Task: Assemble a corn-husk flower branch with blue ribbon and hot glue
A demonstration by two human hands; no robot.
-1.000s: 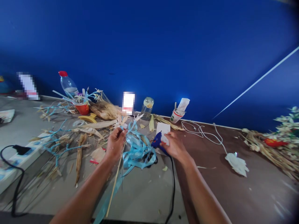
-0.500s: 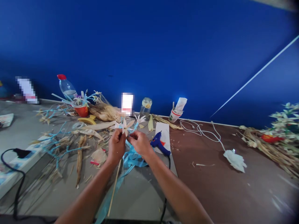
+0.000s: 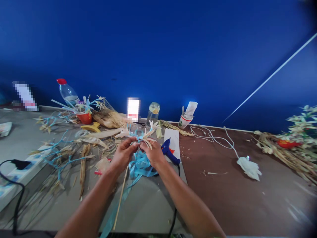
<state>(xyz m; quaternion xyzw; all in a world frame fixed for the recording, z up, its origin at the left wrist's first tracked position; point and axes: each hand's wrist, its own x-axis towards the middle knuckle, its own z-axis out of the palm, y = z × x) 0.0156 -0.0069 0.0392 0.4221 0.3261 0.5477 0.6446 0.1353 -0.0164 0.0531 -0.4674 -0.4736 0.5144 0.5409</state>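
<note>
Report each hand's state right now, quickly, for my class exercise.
Left hand: closed, pinching the blue-stemmed flower spray.
Right hand: closed, holding the same spray.

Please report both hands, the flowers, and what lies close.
Left hand and right hand close together, gripping pale flowers. Blue ribbon heaped below. Glue gun near right hand.

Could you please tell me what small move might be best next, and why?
Perhaps a gentle pinch at the base of the pale flower, since the left hand and right hand nearly meet beside its petals, close to the blue ribbon, while the glue gun lies on the white paper, held by neither.
</note>
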